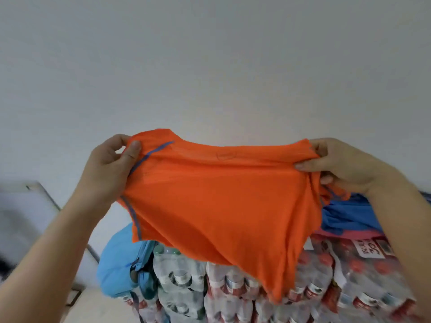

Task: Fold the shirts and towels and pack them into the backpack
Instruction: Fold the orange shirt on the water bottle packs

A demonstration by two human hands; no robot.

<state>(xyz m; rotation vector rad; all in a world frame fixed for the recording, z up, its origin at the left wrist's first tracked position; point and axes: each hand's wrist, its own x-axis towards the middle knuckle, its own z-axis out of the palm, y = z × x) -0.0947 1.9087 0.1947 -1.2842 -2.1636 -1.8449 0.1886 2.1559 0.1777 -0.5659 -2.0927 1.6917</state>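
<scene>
Both hands, left hand (112, 159) at nine o'clock and right hand (338, 164) at three, pinch the orange shirt (217, 201) spread midair; folding seems barely begun, and laying it flat likely comes next.

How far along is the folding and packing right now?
Done: nothing is visibly folded or packed, and the inside of the light blue backpack cannot be seen.
In hand: the orange shirt, held up spread and unfolded, with the left hand and right hand pinching its top corners.
Left: fold it, then the blue garment and pink cloth lying loose on the bottle packs, and pack everything.
</scene>
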